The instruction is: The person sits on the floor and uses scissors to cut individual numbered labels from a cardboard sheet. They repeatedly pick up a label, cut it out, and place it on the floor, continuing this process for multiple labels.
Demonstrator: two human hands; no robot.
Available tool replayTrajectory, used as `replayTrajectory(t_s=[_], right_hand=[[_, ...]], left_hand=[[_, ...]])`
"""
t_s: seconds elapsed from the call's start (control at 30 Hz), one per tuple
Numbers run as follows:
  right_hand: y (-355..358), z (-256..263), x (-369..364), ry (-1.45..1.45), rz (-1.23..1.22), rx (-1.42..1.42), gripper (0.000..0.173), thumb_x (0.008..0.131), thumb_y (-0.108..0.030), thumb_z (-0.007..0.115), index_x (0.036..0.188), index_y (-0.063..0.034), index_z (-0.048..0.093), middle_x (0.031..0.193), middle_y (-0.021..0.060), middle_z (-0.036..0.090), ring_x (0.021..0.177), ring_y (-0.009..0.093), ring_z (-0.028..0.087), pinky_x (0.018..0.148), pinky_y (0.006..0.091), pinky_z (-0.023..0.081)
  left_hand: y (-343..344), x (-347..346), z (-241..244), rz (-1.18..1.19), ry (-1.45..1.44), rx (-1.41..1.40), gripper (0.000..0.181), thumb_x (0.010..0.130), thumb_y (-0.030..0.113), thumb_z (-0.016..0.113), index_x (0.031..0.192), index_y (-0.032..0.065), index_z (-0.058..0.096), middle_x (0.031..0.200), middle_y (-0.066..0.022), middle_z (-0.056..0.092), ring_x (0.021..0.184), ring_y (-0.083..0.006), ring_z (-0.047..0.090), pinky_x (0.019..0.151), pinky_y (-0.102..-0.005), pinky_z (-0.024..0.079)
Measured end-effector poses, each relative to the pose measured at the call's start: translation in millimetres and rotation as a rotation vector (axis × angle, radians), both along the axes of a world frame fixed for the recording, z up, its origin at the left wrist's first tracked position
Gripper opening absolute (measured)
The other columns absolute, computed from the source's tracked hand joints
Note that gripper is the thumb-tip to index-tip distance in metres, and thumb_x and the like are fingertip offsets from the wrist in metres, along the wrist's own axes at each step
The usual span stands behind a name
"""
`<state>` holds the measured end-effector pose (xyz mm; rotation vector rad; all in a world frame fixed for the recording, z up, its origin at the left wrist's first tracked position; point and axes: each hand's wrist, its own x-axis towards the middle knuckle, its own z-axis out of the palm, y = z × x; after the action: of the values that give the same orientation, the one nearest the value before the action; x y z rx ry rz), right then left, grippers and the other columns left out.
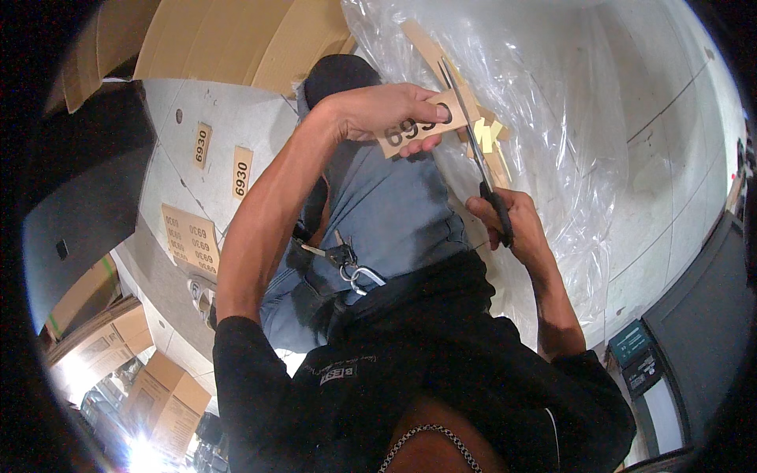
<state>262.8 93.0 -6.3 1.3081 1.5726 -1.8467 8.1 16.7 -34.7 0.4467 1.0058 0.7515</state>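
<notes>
My left hand pinches a tan paper label printed with large black digits, thumb on its face. In my right hand are scissors with black handles, their long blades pointing away from me. The blades are parted, and the label's right end lies at them. Below and beyond the blades, a heap of tan and yellow paper offcuts rests on a clear plastic sheet. Two cut labels lie on the floor to the left, near a larger printed sheet bearing several rows of the same digits.
Corrugated cardboard stands at the upper left, above a black panel. A roll of tape sits by my left elbow. Cardboard boxes are at the lower left. Keys hang at my waist. A dark cabinet-like object stands at right.
</notes>
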Motion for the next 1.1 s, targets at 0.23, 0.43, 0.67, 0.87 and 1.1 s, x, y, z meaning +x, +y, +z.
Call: replayTrajectory(t_s=[0.23,0.43,0.67,0.87,1.1], right_hand=[[1.6,-3.2,4.6,0.027,-0.049,0.005,0.043,0.078,-0.043,0.075,0.073,-0.0034,0.061,0.056,-0.0015,0.046,0.049,0.01,0.045,0.044,0.0263,0.035],[3.1,-7.1,8.1,0.029,-0.04,0.029,0.046,0.078,-0.046,0.074,0.075,-0.0021,0.062,0.057,-0.0008,0.047,0.049,0.01,0.045,0.044,0.0266,0.036],[5.0,-5.0,6.6,-0.016,0.005,0.077,0.044,0.079,-0.043,0.074,0.073,-0.0011,0.062,0.055,-0.0008,0.046,0.049,0.01,0.044,0.044,0.027,0.033],[1.8,-18.0,14.0,0.032,0.004,0.141,0.04,0.08,-0.036,0.075,0.068,-0.0001,0.06,0.053,-0.0003,0.046,0.047,0.01,0.044,0.043,0.0278,0.036],[5.6,-8.8,9.3,-0.011,-0.003,-0.009,0.04,0.083,-0.04,0.07,0.069,-0.0036,0.059,0.054,0.0008,0.049,0.048,0.011,0.05,0.047,0.0278,0.042]], left_hand=[[4.0,15.1,-12.5,-0.031,-0.112,-0.001,0.036,0.096,0.034,0.051,0.111,0.0027,0.059,0.066,-0.0011,0.055,0.049,-0.007,0.05,0.042,-0.0225,0.042],[7.5,16.7,-17.4,-0.052,-0.162,0.022,0.041,0.096,0.034,0.052,0.119,0.0004,0.057,0.063,-0.0009,0.051,0.048,-0.0079,0.048,0.042,-0.0241,0.04],[10.0,18.1,-20.0,-0.057,-0.169,0.023,0.041,0.096,0.033,0.051,0.119,0.0002,0.057,0.061,-0.0008,0.05,0.047,-0.008,0.047,0.041,-0.0241,0.04],[12.7,19.7,-26.7,-0.068,-0.24,0.028,0.041,0.096,0.034,0.051,0.119,0.0002,0.057,0.059,-0.0002,0.048,0.046,-0.0079,0.046,0.041,-0.024,0.039],[13.8,19.1,-23.2,-0.094,-0.235,0.035,0.044,0.094,0.037,0.053,0.119,0.0012,0.058,0.061,-0.0007,0.05,0.047,-0.008,0.048,0.041,-0.023,0.04]])
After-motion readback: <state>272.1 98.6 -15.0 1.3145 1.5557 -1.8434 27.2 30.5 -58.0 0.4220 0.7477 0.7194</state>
